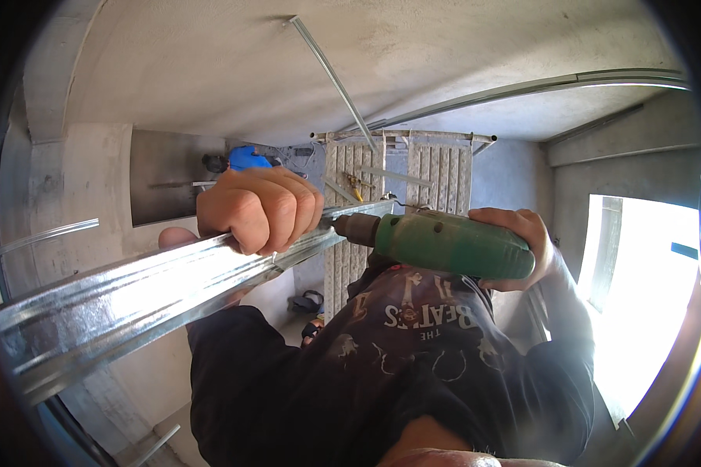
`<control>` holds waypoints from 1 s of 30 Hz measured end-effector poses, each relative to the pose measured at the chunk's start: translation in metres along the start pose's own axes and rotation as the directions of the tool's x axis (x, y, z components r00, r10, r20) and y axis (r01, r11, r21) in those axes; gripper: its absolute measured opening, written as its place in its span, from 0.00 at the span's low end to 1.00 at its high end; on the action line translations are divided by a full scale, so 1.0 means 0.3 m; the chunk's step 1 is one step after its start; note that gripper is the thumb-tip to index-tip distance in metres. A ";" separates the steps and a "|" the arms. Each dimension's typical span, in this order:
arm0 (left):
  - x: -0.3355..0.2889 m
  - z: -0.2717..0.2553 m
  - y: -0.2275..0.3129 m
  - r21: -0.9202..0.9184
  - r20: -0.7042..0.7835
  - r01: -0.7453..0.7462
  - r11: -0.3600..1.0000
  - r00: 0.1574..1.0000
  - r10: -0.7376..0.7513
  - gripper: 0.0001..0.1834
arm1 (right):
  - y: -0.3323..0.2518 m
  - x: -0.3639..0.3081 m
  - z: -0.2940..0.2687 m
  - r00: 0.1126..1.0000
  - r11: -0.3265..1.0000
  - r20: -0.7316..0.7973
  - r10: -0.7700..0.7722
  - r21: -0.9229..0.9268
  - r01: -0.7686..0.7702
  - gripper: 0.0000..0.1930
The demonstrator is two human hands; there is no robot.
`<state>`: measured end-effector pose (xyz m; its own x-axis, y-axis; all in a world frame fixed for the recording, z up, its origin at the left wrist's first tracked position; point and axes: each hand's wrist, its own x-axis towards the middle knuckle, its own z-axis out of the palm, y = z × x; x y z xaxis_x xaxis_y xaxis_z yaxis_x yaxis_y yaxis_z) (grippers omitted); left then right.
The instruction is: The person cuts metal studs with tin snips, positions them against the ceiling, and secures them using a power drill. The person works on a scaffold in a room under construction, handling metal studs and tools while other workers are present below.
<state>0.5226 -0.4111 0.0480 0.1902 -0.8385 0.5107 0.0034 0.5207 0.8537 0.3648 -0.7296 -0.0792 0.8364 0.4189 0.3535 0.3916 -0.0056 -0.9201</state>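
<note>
A long shiny metal channel [132, 300] runs from the lower left up to the middle of the view. My left hand [261, 206] is wrapped over its upper edge near the far end, fingers curled into it. In my right hand [526, 237] is a worn green power drill [452, 243], lying sideways with its chuck [358, 229] pointing left at the channel, just beside my left fingers. Whether the drill's tip touches the metal cannot be made out; the bit is hidden or too small to see.
Below lies a scaffold platform [441, 171] of slatted metal planks, with a yellow-handled tool [356, 189] and metal strips on it. A metal strip [331, 74] and a long metal track [522, 89] run along the plastered surface. Further off is a person in blue [248, 158]. A bright window [650, 296] opens at right.
</note>
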 end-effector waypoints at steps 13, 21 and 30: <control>-0.061 0.123 -0.076 -0.080 -0.108 -0.026 0.996 0.994 0.017 0.37 | 0.016 -0.263 0.090 0.960 0.971 -0.197 0.200 0.172 -0.167 0.50; -0.098 0.146 -0.065 0.190 -0.237 -0.085 0.978 0.963 0.129 0.31 | 0.050 -0.457 0.108 0.825 0.901 -0.451 0.340 0.409 -0.147 0.41; -0.723 -0.020 -0.500 0.432 -0.891 0.400 0.809 0.329 0.313 0.20 | 0.213 -0.474 0.185 0.482 0.798 -0.662 0.574 0.321 -0.511 0.16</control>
<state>0.4866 -0.3065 -0.1914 0.9383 0.0304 0.3444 -0.3449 0.0166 0.9385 0.2496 -0.7392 -0.1977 0.8817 -0.4022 -0.2466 -0.2377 0.0727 -0.9686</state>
